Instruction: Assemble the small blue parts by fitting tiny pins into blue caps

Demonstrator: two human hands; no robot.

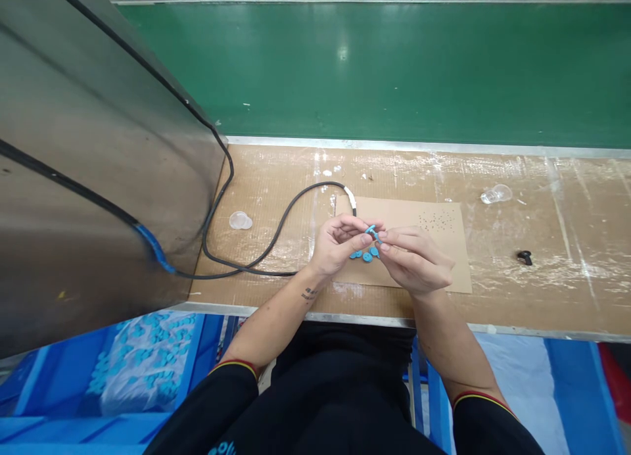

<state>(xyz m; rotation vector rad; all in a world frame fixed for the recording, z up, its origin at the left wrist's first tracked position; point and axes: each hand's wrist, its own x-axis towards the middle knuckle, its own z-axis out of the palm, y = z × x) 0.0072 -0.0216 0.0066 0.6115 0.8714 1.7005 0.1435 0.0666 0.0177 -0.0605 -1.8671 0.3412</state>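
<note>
Between the fingertips of my left hand (340, 244) and my right hand (414, 254) is a small blue plastic piece (371, 229). Both hands pinch it, thumbs toward me, just above a flat cardboard sheet (399, 208). Part of the piece is covered by the fingers, so its full shape is hidden. Several round blue discs (367, 257) lie on the cardboard below the hands, some partly covered by my right hand. Many tiny dark specks (436, 220) are scattered on the cardboard's far right part.
A black cable (280, 228) loops across the bench left of my hands, beside a metal cabinet (108, 166). Clear plastic cups (240, 220) and a black part (525, 257) lie on the bench. Beyond runs a green belt (369, 73). Below left, a blue bin (192, 356) holds many blue pieces.
</note>
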